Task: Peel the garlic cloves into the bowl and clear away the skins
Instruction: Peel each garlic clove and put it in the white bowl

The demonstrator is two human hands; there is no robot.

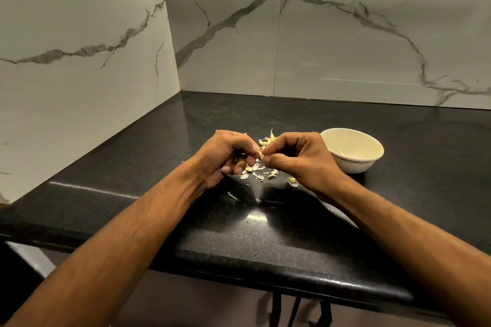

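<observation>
Garlic is the whole business here: one small clove point(260, 154) sits pinched between the two hands, held above the counter just near of the middle of the scattered skins. The left hand point(228, 158) curls round its end with thumb and forefinger, other fingers folded under; the right hand point(297, 159) nips the opposite end between thumb and fingertip, apparently lifting a flap of skin. Such a clove is likely light and firm, stiff enough to take a hard pinch, though once bare it will probably turn a little slick and sticky. Its skin is papery, thin and brittle, likely to tear off in flakes instead of one sheet, so the best hold is at a tip, where the skin stands loose. Loose skins point(259, 171) lie on the counter under and just beyond the hands, with a curled heap point(267, 140) farther off and a stray sliver point(233, 196) nearer. They will drift at a breath, so sweeping suits them better than picking. The bowl point(352, 150) stands to the right, just beside the right hand, pale, with a scrap of garlic inside.

The counter point(265, 233) is black speckled stone, polished and reflecting light, with a rounded near edge. Marble-veined wall panels point(345, 34) close the left and far sides, forming a corner.
</observation>
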